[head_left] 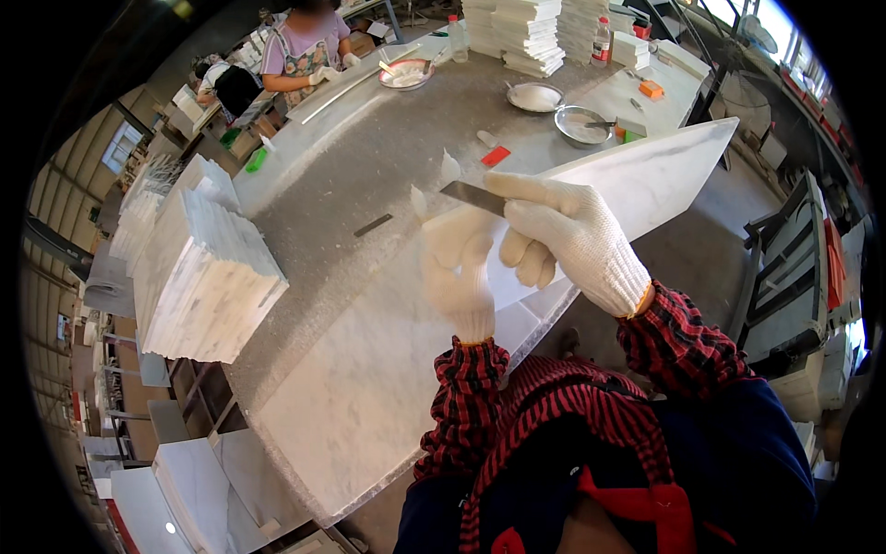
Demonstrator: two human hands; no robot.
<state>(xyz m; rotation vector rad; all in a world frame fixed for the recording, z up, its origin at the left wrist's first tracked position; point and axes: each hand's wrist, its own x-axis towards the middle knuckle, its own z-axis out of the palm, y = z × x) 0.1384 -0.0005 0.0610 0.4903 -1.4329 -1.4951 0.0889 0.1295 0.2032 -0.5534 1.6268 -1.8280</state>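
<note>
Currently, a metal blade [472,197] sits near the left end of the tilted slab [651,177], clamped in the right hand [581,235]; the left hand [459,282] (washed-out, gloved) meets that end, its grip I cannot tell. Left of the slab, a dark strip [374,225] lies on the counter [318,203].

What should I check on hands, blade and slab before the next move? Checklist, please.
1. Right hand holding the metal blade: ok, pinched between thumb and fingers.
2. Both hands gloved: ok.
3. Left hand firmly gripping the tilted slab: cannot tell; it is at the slab's left end.
4. Tilted slab lying flat: not ok, it slants.
5. Blade clear of that slab: cannot tell from this angle.
</note>
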